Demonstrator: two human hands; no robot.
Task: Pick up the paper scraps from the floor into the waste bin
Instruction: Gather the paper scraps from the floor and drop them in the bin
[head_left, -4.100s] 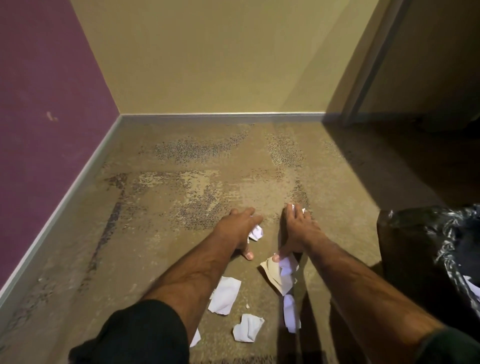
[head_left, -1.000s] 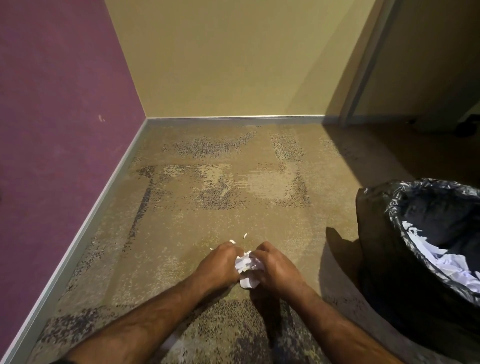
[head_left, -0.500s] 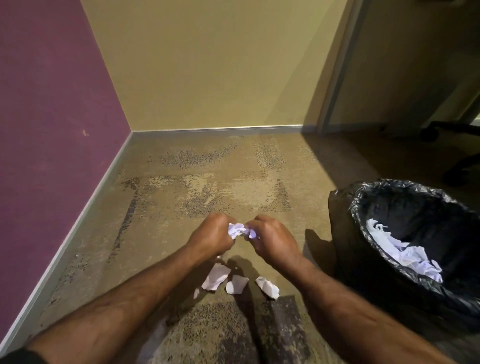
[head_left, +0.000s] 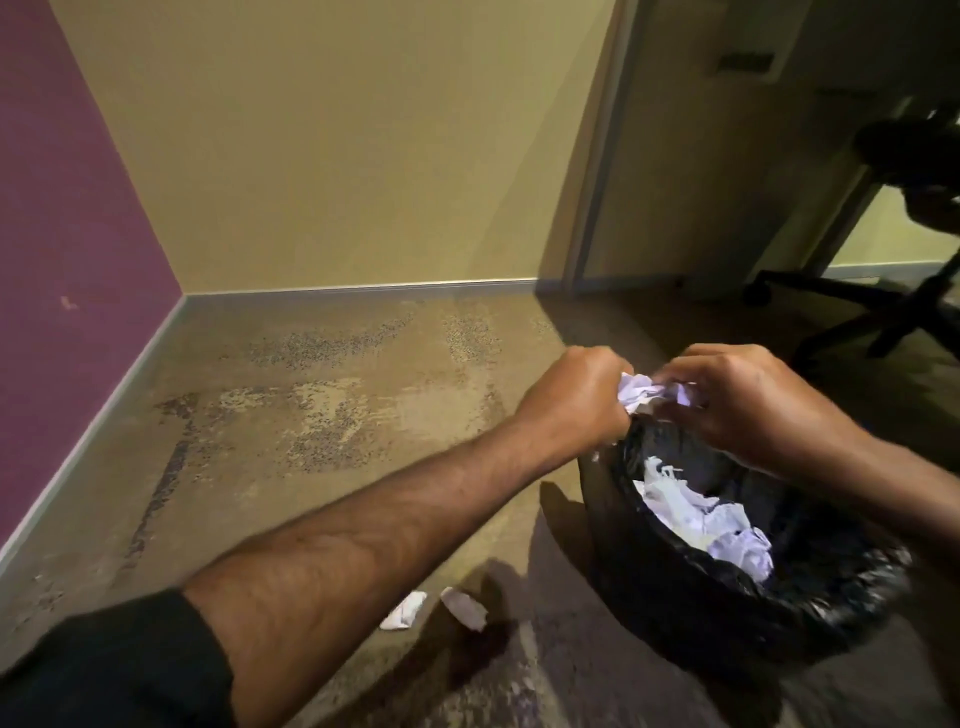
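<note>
My left hand and my right hand together clutch a crumpled bunch of white paper scraps, held just above the far rim of the waste bin. The bin is lined with a black plastic bag and holds a heap of white paper inside. Two loose scraps lie on the carpet below my left forearm, one to the left and another beside it, close to the bin's left side.
A purple wall runs along the left and a yellow wall closes the far side, both with a pale skirting board. An office chair base stands at the back right, behind the bin. Worn carpet stretches leftward.
Both hands, holding the paper bunch, have risen from the floor and swung right, from in front of me to above the bin. Loose scraps stay on the carpet where the hands were.
</note>
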